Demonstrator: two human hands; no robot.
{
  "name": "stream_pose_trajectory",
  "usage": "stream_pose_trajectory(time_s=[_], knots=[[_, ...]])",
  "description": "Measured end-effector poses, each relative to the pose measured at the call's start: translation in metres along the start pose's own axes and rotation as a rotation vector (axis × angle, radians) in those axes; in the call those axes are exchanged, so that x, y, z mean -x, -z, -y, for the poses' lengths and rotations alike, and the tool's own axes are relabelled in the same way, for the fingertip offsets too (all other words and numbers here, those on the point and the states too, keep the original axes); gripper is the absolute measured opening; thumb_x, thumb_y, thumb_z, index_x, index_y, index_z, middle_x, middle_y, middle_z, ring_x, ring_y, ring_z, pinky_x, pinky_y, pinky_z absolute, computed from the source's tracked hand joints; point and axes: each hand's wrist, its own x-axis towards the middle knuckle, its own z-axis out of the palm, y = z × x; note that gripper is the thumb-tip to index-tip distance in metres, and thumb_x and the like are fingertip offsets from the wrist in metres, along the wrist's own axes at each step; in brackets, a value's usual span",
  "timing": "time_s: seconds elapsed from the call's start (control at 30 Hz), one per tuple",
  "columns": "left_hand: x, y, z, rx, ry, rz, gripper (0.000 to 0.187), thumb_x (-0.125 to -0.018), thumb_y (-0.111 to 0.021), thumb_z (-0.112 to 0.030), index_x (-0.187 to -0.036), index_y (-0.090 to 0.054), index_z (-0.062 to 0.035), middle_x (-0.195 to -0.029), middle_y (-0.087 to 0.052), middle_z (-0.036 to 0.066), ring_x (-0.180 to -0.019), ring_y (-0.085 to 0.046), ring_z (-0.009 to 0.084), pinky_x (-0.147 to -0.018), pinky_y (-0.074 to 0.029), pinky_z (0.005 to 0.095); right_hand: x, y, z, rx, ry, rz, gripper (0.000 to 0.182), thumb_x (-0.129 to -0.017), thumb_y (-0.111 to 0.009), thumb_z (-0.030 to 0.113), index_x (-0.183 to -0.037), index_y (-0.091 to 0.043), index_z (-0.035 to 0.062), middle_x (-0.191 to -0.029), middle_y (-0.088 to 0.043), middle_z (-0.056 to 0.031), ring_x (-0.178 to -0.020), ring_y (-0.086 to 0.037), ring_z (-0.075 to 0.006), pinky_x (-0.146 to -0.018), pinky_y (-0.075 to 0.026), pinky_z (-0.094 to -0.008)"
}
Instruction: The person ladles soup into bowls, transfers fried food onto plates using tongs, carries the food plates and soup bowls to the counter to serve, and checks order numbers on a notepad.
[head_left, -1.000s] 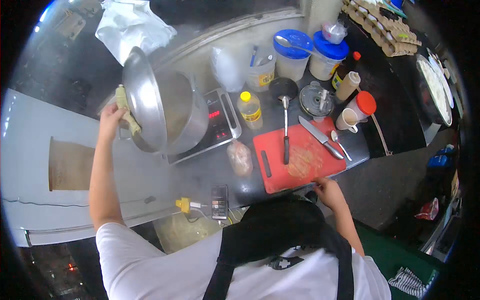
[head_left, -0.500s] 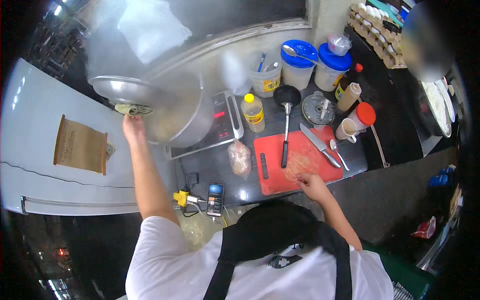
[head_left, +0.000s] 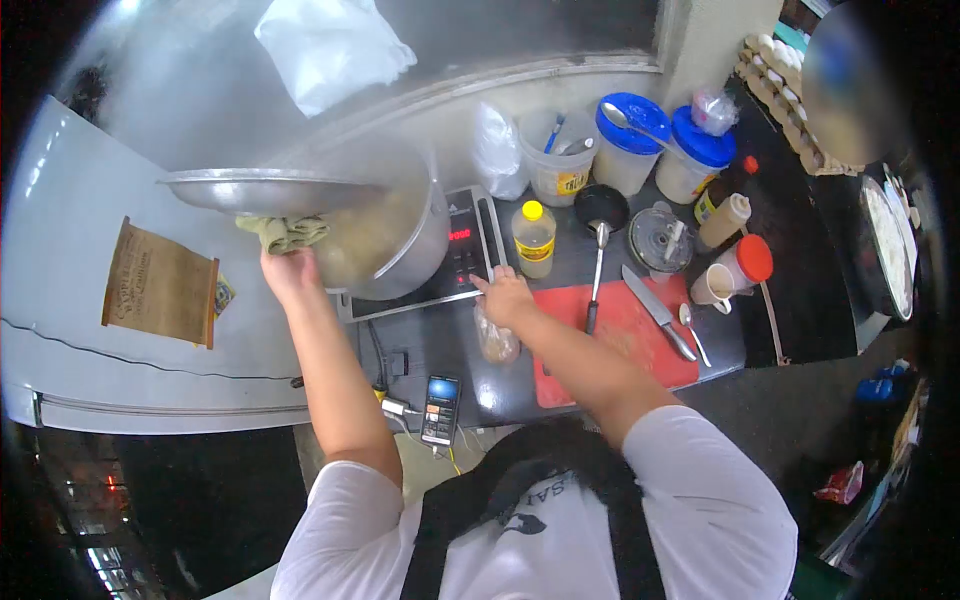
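My left hand (head_left: 291, 277) grips a folded green cloth (head_left: 285, 232) against a metal pot lid (head_left: 265, 188), which is raised at the left side of a large pot (head_left: 430, 225). Steam blurs the pot's contents. The pot stands on an induction cooker (head_left: 485, 230) with a lit red display. My right hand (head_left: 508, 299) reaches to the cooker's control panel, index finger stretched out at its lower edge, holding nothing. Just below that hand lies a tied plastic bag (head_left: 497, 345) of something pale. A yellow-capped bottle (head_left: 534, 240) stands close by.
A red cutting board (head_left: 640, 350) carries a knife (head_left: 660, 312), a spoon (head_left: 694, 333) and a ladle's handle (head_left: 592, 315). Blue-lidded tubs (head_left: 628, 150), a mug (head_left: 712, 288) and a red-capped jar (head_left: 750, 262) stand beyond. A phone (head_left: 440, 410) lies near the counter edge.
My right hand has moved left from the cutting board to the cooker's controls. The lid in my left hand now appears more edge-on, and the view has shifted slightly.
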Motion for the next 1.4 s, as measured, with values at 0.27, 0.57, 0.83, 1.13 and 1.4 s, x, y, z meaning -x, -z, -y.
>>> stream_pose_trajectory(time_s=[0.27, 0.57, 0.83, 1.13, 1.4], knots=[[0.010, -0.006, -0.002, 0.002, 0.031, -0.031, 0.031, -0.092, -0.053, -0.011, -0.120, -0.053, 0.0042, -0.116, -0.058, 0.016, -0.104, -0.057, 0.0277, -0.090, -0.049, 0.0416, 0.000, -0.017, 0.000, -0.080, -0.096, -0.061, 0.054, -0.087, -0.054, 0.029, -0.138, -0.045, 0.0139, -0.120, -0.050, -0.0162, -0.116, -0.045, -0.0309, -0.094, -0.039, -0.0456], [-0.016, 0.027, 0.009, 0.001, 0.029, 0.139, 0.023, -0.091, -0.057, -0.018, -0.103, -0.059, 0.0015, -0.101, -0.062, 0.015, -0.087, -0.060, 0.0256, -0.076, -0.053, 0.0374, 0.115, 0.017, -0.025, -0.331, 0.043, -0.109, 0.051, -0.082, -0.063, 0.024, -0.129, -0.050, 0.0126, -0.105, -0.052, -0.0185, -0.098, -0.054, -0.0372, -0.085, -0.047, -0.0452], [0.090, -0.079, 0.029, 0.412, 0.133, 0.275, 0.033, -0.091, -0.057, -0.012, -0.118, -0.053, 0.0071, -0.117, -0.060, 0.021, -0.109, -0.058, 0.0298, -0.090, -0.052, 0.0396, 0.329, 0.037, -0.099, -0.447, -0.183, -0.338, 0.038, -0.084, -0.064, 0.019, -0.121, -0.058, 0.0126, -0.100, -0.054, -0.0148, -0.090, -0.060, -0.0321, -0.078, -0.050, -0.0407], [0.278, -0.238, 0.082, 0.650, 0.364, 0.493, 0.033, -0.092, -0.056, -0.013, -0.117, -0.055, 0.0064, -0.119, -0.060, 0.020, -0.110, -0.058, 0.0313, -0.099, -0.046, 0.0421, 0.569, 0.038, -0.135, -0.584, -0.779, -0.578, 0.027, -0.084, -0.063, 0.017, -0.109, -0.065, 0.0089, -0.091, -0.059, -0.0136, -0.082, -0.062, -0.0276, -0.075, -0.050, -0.0372], [0.379, -0.400, 0.153, 0.887, 0.749, 0.667, 0.031, -0.088, -0.053, -0.007, -0.117, -0.055, 0.0059, -0.118, -0.058, 0.022, -0.110, -0.056, 0.0337, -0.096, -0.048, 0.0432, 0.686, 0.065, -0.147, -0.504, -0.843, -0.793, 0.023, -0.083, -0.063, 0.010, -0.106, -0.066, 0.0070, -0.082, -0.061, -0.0107, -0.070, -0.060, -0.0243, -0.067, -0.049, -0.0335]])
